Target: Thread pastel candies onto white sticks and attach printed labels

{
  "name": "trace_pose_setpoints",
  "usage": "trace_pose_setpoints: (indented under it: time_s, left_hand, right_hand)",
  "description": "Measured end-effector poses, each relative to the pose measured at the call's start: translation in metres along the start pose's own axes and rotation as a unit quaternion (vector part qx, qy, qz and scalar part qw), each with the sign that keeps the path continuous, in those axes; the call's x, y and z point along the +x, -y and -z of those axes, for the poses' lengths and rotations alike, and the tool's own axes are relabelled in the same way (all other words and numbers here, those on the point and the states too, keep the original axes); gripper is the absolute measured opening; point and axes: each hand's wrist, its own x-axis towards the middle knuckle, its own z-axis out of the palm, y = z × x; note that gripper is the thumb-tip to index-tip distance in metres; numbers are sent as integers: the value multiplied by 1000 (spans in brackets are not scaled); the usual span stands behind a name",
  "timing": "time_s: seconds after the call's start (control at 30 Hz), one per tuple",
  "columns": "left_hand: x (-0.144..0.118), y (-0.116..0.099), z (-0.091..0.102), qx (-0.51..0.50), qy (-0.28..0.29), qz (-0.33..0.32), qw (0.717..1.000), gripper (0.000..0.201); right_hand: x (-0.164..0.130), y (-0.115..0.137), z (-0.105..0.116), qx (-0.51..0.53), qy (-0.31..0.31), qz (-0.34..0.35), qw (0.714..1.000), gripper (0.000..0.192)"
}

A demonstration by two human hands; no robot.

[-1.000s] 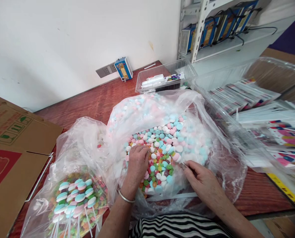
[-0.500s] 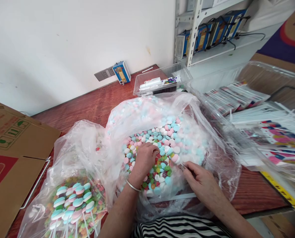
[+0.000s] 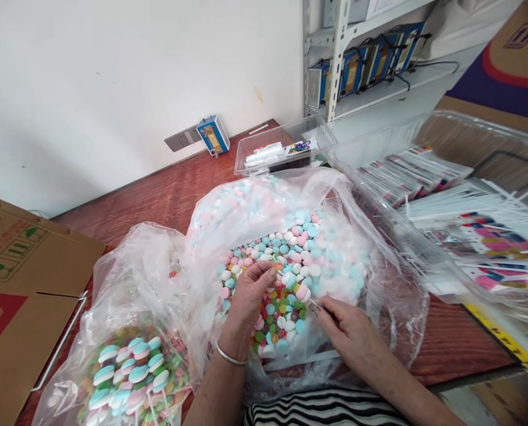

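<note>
The left hand has drawn back slightly — fingertips now pinching candies in the open plastic bag; the right hand grips a thin stick — candy-tipped.

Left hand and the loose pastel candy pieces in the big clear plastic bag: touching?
Touching. The head view shows the left hand resting palm-down on the loose pastel candy pieces in the big clear plastic bag, fingertips pinching among them.

Thin glossy clear plastic bag, matt pastel candies, reddish wood-grain table, matt cardboard box
</note>
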Motion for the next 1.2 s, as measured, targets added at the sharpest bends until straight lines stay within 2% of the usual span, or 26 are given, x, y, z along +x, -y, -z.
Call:
trace_pose_setpoints:
  time_s: [0.1, 0.2, 0.3, 0.37, 0.47, 0.53, 0.67, 0.73, 0.8, 0.87, 0.97, 1.03, 1.1, 1.13, 1.2]
  left_hand:
    - [1, 0, 0, 2, -7, -9, 1000, 23]
    - [4, -1, 5, 96, -69, -46, 992, 24]
    - [6, 0, 14, 237, -121, -109, 958, 21]
    - [5, 2, 16, 332, -124, -155, 922, 16]
    - [-3, 4, 14, 451, -92, -229, 858, 23]
    - [-8, 4, 9, 501, -39, -264, 823, 31]
    - [-12, 8, 0, 574, 73, -273, 769, 21]
    - [-11, 11, -3, 603, 84, -269, 746, 17]
    - [-9, 14, -4, 613, 79, -274, 737, 17]
    - [-8, 15, -5, 590, 69, -281, 754, 17]
    - [-8, 15, -4, 493, 27, -266, 828, 16]
    - [-8, 14, -2, 387, -8, -212, 897, 13]
    - [-8, 13, -1, 243, -29, -128, 961, 9]
    - [-7, 12, -1, 169, -34, -87, 981, 11]
    - [-6, 11, -1, 45, -40, -28, 998, 18]
  right_hand:
    - [-1, 0, 2, 6, -2, -2, 1000, 27]
    - [-1, -2, 6, 5, -15, -14, 1000, 27]
    - [0, -4, 12, 5, -29, -24, 999, 27]
    - [1, -5, 15, 5, -35, -27, 999, 27]
    - [1, -7, 16, 5, -36, -28, 999, 27]
    - [1, -8, 16, 4, -38, -27, 999, 26]
    - [2, -8, 14, 9, -36, -24, 999, 27]
    - [2, -8, 13, 12, -34, -23, 999, 27]
    - [2, -8, 14, 11, -35, -24, 999, 27]
    - [1, -8, 14, 8, -38, -26, 999, 26]
    - [0, -8, 15, 6, -38, -28, 999, 26]
    - [-1, -7, 15, 4, -32, -27, 999, 26]
    - [-1, -7, 15, -4, -22, -24, 999, 27]
    - [-1, -7, 14, -9, -16, -21, 1000, 27]
    - [-2, -6, 14, -20, -6, -14, 1000, 26]
